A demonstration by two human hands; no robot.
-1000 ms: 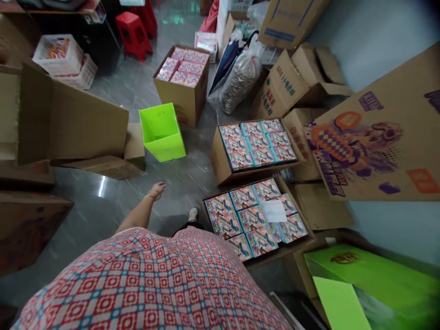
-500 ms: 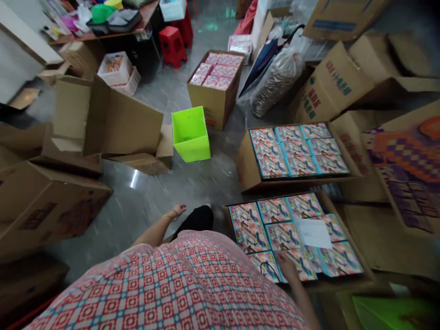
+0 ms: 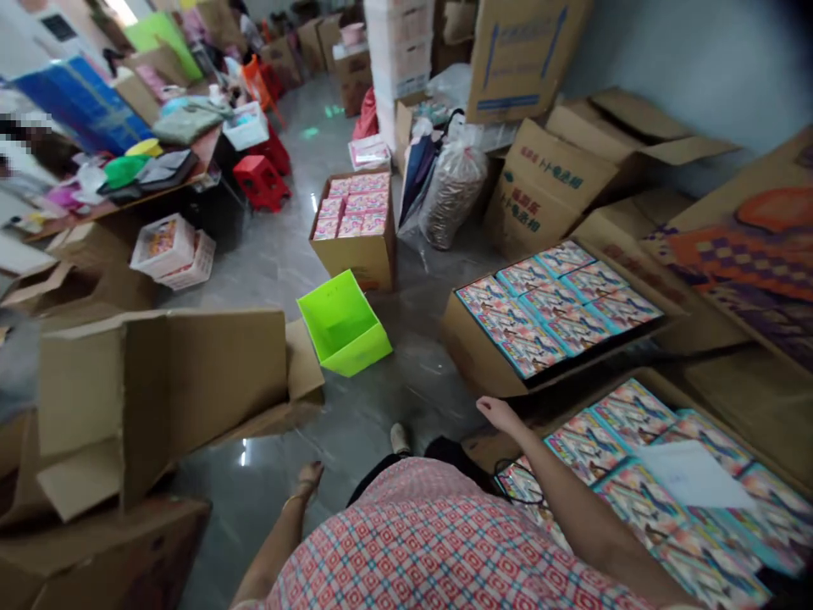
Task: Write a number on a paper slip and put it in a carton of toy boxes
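Observation:
My left hand (image 3: 309,477) hangs low at my side over the grey floor, holding nothing, fingers loosely curled, a thin bracelet on the wrist. My right hand (image 3: 497,413) reaches forward with its fingers apart, just above the far corner of the near carton (image 3: 692,385) packed with colourful flat boxes (image 3: 635,415). A white sheet of paper (image 3: 692,474) lies on those boxes. Beyond it stands a second open carton (image 3: 470,343) of the same boxes. An empty bright green bin (image 3: 343,326) sits tilted on the floor ahead.
A large empty cardboard box (image 3: 171,390) lies on its side at the left. A third carton of pink boxes (image 3: 356,254) stands further back, next to a filled plastic bag (image 3: 450,191). Red stools (image 3: 260,182), a cluttered table (image 3: 107,203) and stacked cartons (image 3: 552,178) ring the floor.
My view has swung up and left, showing more of the room. My right hand has come forward from the near carton's front boxes to its far corner. My left hand stays at my side.

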